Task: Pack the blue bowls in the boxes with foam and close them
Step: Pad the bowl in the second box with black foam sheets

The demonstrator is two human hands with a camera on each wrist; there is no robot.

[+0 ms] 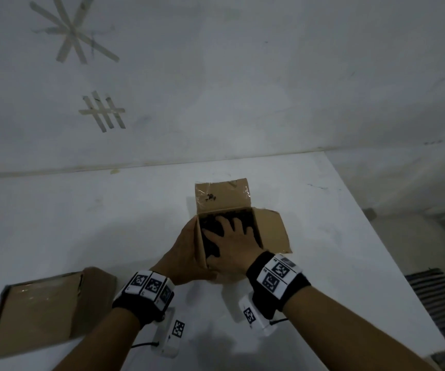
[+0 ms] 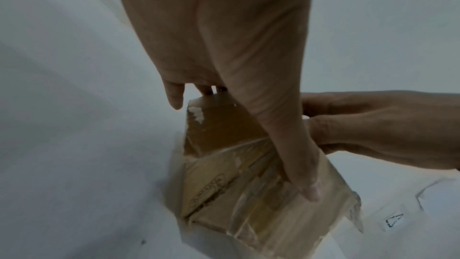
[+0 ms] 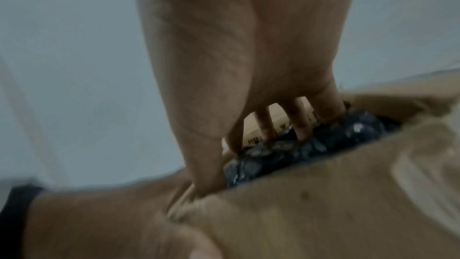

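Note:
An open cardboard box (image 1: 224,195) stands mid-table with its far and right flaps up. Dark, bubbly foam wrap (image 1: 206,222) fills its inside. My right hand (image 1: 232,242) lies on the wrap with its fingers spread, pressing down; the right wrist view shows the fingertips (image 3: 301,133) sunk into the foam (image 3: 348,131). My left hand (image 1: 184,253) rests flat along the box's left wall, and its thumb (image 2: 298,174) runs down the taped near corner of the box (image 2: 224,194). No blue bowl shows in any view.
A second cardboard box (image 1: 36,311), closed and taped, lies at the near left. The white table (image 1: 82,223) meets a wall behind, and its right edge (image 1: 392,253) drops to the floor with a striped mat (image 1: 441,303).

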